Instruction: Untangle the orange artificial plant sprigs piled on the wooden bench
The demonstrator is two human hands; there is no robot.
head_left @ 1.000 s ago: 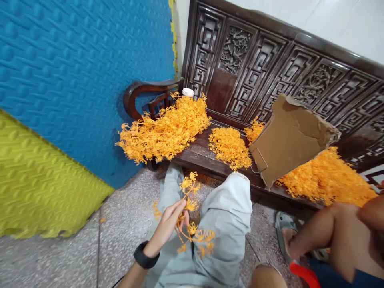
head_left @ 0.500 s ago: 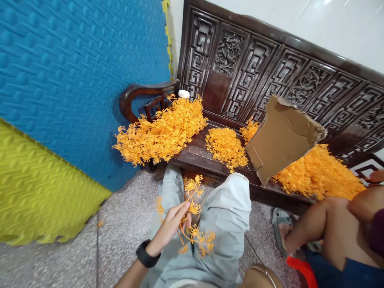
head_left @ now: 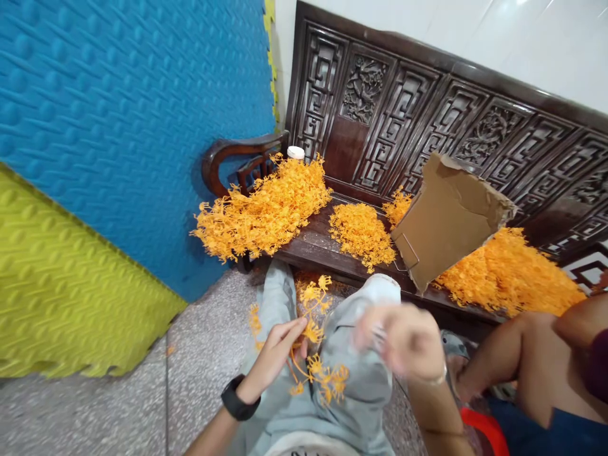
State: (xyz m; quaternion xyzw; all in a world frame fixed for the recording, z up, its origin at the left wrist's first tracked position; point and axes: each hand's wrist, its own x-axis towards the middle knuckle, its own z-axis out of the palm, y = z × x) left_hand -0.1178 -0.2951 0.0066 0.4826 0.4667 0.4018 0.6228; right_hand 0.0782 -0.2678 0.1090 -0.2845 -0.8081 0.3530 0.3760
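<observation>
My left hand (head_left: 279, 348), with a black band on its wrist, pinches a branching orange plastic flower stem (head_left: 327, 379) above my lap. Several small spiky blossoms stick out above and below the fingers. My right hand (head_left: 406, 339) hangs over my right knee, to the right of the stem and apart from it. Motion smears its fingers, so their hold cannot be made out. On the dark wooden bench (head_left: 311, 244) ahead lie a large heap of the same orange plastic flowers (head_left: 266, 209) at left and a smaller pile (head_left: 361, 233) in the middle.
A bent cardboard piece (head_left: 446, 215) stands on the bench, with another orange heap (head_left: 513, 272) behind it. A white lid (head_left: 295, 152) tops something by the left armrest. Blue foam matting (head_left: 142, 126) borders the left side. Another person's bare leg (head_left: 498, 354) is close at right.
My right hand has risen into view from the bottom edge and is moving over my right knee. My left hand still holds the flower stem in nearly the same place.
</observation>
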